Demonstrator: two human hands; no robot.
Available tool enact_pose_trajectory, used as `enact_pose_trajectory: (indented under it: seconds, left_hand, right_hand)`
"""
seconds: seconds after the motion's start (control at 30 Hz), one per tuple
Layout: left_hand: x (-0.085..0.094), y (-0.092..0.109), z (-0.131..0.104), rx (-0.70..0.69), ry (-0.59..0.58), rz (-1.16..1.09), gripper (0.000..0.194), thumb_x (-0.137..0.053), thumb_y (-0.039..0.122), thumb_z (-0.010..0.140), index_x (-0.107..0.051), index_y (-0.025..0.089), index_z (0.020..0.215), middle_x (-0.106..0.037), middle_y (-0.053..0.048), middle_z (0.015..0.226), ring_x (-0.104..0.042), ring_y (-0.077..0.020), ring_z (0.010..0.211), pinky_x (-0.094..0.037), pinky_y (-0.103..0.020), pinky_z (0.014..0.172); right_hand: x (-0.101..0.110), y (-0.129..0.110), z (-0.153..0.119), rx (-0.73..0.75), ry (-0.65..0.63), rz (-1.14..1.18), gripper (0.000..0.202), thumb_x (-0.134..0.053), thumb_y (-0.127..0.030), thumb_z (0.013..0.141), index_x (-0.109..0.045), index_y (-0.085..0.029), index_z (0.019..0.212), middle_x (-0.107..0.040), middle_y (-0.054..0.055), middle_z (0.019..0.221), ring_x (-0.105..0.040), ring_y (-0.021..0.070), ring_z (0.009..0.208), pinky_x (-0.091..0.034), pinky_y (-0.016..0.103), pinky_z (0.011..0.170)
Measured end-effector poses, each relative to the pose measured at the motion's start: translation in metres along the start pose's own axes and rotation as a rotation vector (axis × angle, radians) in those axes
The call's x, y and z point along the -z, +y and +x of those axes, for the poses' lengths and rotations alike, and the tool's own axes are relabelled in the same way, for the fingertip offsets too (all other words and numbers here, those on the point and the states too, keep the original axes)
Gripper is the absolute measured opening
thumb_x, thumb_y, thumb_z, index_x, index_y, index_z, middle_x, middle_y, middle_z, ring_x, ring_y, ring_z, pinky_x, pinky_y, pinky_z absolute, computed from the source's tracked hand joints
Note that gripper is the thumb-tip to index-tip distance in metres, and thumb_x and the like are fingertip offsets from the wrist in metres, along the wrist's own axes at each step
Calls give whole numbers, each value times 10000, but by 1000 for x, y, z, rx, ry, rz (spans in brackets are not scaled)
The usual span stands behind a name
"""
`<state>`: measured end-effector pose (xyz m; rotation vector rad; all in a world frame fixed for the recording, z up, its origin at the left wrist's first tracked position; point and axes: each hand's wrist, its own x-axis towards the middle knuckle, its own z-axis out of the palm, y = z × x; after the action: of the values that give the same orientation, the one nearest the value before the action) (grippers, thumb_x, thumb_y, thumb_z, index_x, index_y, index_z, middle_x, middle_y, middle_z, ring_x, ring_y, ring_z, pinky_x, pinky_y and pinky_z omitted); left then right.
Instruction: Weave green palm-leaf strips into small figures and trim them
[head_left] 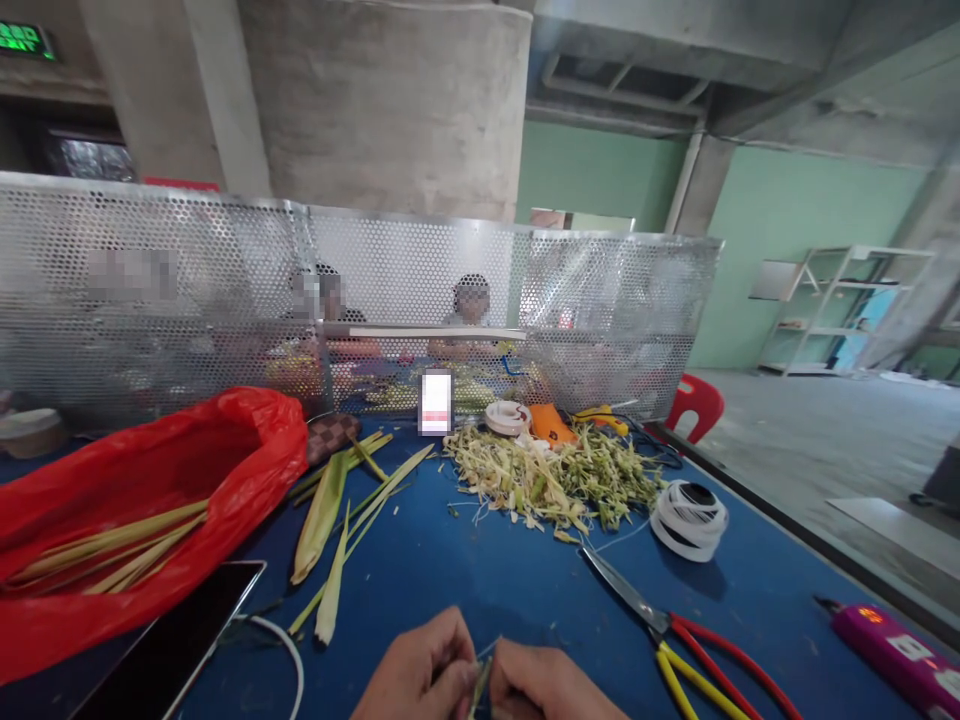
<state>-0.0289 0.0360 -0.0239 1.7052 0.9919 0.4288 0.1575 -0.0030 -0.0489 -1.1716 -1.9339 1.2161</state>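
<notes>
At the bottom middle, my left hand [426,668] and my right hand [546,682] are close together just above the blue table. Both have their fingers closed in a pinch around a small greenish leaf strip [481,682], mostly covered by the fingers. A fine pale thread shows at the fingertips. To the right lie open scissors [658,622] with one red and one yellow handle. Long dried husk leaves [322,520] rest left of the hands. Ahead is a heap of shredded leaf bits and small woven-looking green pieces [540,475].
A red plastic bag [255,430] holding leaves and a dark tablet-like device [172,650] with a white cable are left. Right are a white spool [688,520] and a purple tool [892,650]. A perforated metal screen [420,260] stands behind, people beyond it.
</notes>
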Motion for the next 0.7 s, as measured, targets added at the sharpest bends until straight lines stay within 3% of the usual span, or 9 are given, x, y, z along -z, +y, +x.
enact_pose_trajectory:
  seconds: [0.23,0.33,0.4,0.57,0.7]
  left_hand:
    - [-6,-1,-1,21,89,-61,229,-524,402,745,-476,191,672,-541,45,537,-442,-103,520,-333,-217,530]
    - [-8,-2,1,115,92,-192,261,-556,432,698,-504,176,685,-555,38,506,-385,-80,411,-293,-216,445]
    - [-9,1,1,204,128,-273,276,-582,437,655,-525,167,673,-559,34,491,-354,-67,350,-265,-214,395]
    - [-8,14,-1,306,142,-303,222,-637,363,613,-570,154,642,-575,29,479,-396,-65,340,-259,-199,377]
    - [-8,15,-3,265,84,-266,213,-635,340,635,-592,141,573,-520,45,431,-389,-60,361,-287,-196,406]
  right_hand:
    - [4,0,-3,63,-44,73,216,-533,-380,854,-574,-176,798,-566,-3,757,-497,116,690,-394,208,641]
    - [7,-10,-3,85,45,244,243,-536,-371,859,-575,-159,747,-574,9,733,-529,114,644,-422,226,627]
    - [7,-19,-3,113,127,352,271,-604,-365,813,-568,-153,649,-596,43,829,-557,135,724,-438,250,682]
    - [4,-32,-2,-44,156,648,154,-643,-290,784,-637,-141,750,-633,31,741,-566,128,655,-434,275,688]
    - [-1,-35,0,-104,220,718,126,-632,-258,787,-658,-139,753,-651,29,673,-567,133,666,-424,281,717]
